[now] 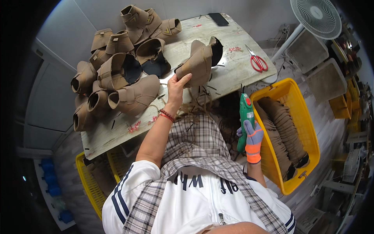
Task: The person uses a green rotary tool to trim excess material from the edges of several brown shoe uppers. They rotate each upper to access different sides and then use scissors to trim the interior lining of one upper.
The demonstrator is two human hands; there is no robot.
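Observation:
In my left hand (176, 88), which is bare with red bracelets at the wrist, is a brown shoe upper (199, 64) with a black lining, pinched at its edge above the table. A grey and orange work glove covers my right hand (253, 134). That hand is wrapped around a green handheld power tool (246, 108) with a red button and a thin dark tip pointing up, held beside the table's right corner. Several more brown shoe uppers (136, 91) are heaped on the left of the table (230, 37).
Red-handled scissors (258, 63) and a black phone (218, 19) lie on the table, among dark scraps. A yellow basket (286, 189) with stacked brown uppers (281, 128) stands at my right. Another yellow basket (89, 185) is at lower left. A white fan (316, 13) stands at far right.

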